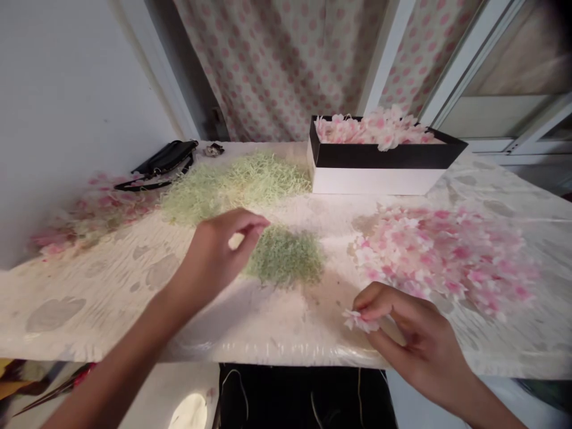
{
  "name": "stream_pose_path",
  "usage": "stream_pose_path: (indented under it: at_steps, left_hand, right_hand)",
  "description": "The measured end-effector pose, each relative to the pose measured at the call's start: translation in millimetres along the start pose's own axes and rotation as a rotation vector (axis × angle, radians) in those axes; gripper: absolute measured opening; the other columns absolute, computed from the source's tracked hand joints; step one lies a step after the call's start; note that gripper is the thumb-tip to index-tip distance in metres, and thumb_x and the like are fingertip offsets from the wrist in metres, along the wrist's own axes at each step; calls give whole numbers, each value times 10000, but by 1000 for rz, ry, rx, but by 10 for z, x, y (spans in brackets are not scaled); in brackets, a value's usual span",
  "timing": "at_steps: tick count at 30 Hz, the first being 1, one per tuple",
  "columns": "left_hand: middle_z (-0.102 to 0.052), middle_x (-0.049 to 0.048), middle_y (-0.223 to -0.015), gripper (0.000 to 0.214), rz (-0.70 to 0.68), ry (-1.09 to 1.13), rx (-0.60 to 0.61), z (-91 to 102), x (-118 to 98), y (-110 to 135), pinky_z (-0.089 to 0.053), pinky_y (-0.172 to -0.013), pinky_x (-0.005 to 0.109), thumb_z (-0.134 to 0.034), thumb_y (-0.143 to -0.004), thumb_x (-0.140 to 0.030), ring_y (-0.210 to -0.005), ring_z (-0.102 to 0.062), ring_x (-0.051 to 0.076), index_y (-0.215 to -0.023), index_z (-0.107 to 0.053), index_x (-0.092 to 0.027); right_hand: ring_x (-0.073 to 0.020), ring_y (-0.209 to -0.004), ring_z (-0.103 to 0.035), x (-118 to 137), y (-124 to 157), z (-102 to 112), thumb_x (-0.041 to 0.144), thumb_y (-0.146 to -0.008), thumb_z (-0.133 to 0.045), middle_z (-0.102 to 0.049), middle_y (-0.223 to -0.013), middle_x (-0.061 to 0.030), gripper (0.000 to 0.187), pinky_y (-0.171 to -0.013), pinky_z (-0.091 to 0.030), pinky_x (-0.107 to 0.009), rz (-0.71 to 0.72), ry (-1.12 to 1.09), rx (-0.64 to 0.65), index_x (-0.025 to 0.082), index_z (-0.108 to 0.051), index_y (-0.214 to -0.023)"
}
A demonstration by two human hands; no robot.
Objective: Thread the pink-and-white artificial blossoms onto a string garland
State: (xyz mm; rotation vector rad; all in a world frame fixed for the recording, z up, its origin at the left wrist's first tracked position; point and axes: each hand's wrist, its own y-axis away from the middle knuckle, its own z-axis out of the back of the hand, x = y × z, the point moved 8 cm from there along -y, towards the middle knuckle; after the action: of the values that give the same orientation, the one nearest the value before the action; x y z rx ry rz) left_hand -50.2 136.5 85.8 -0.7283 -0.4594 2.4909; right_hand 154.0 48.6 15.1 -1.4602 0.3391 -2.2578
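Pink blossom [357,322], pinched in right hand [429,344] right of green sprig pile [288,257], presumably sparing petals; left hand [217,245], pinch-shaped at pile's left, whether gripping anything unclear

The small pale pink blossom with pointed petals [357,321] looks like thin cloth, soft and matt. The wide heap of pink-and-white flowers [447,256] has the same dull, textile surface. The compact grey-green heap of thin sprigs [288,256] looks like matt plastic, rough and wiry. The cream patterned table cover [268,328] appears as wrinkled plastic, glossy along its front edge. The rectangular black-and-white box [370,180] has smooth cardboard walls. The pink-dotted beige curtain [286,59] is matt cloth. The small silvery-dark object [213,150], blurred, is perhaps metal.
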Motion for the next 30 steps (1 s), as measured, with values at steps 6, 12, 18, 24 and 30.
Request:
stream_pose_path:
  at_steps: [6,12,18,24,30]
  left_hand:
    - [-695,70,-977,168,-46,-212,282,-582,164,-742,-503,-806,342,-533,-926,-176,-858,-662,204,-892,-697,-157]
    - [-627,89,-1150,261,100,-299,425,-1003,297,-1064,-536,-834,431,-602,-924,-285,-983,-635,231,-1145,-600,-148]
    - [-651,71,-1075,204,189,-137,396,-835,398,-1220,-550,-793,398,-605,-923,-275,-922,-649,208,-1075,-625,-141]
    - [-658,27,-674,94,277,254,222,-484,427,-1078,-540,-590,297,-623,-825,-128,-604,-636,157,-741,-667,-132]
    - [-718,48,-695,77,347,648,262,-436,95,-356,-563,-554,298,-656,-788,-184,-572,-657,158,-723,-696,-174]
  right_hand:
    - [-163,-730,-583,-209,51,17,85,-868,-541,-566,-813,-25,154,-607,-470,-278,-62,-172,-67,238,-533,-853]
    - [-156,-732,-566,-246,66,0,83,-878,-515,-552,-817,-18,163,-621,-456,-281,-78,-203,-67,243,-513,-852]
    - [-150,-746,-605,-217,58,15,58,-842,-515,-591,-825,-8,200,-635,-480,-271,-66,-184,-77,255,-530,-869]
    - [-153,-756,-683,-202,9,22,65,-846,-548,-697,-842,-10,259,-620,-537,-239,-72,-48,-71,282,-622,-966]
    - [-157,-766,-706,-103,-25,21,-23,-778,-514,-718,-832,-7,337,-652,-560,-253,-4,-154,-102,261,-653,-897]
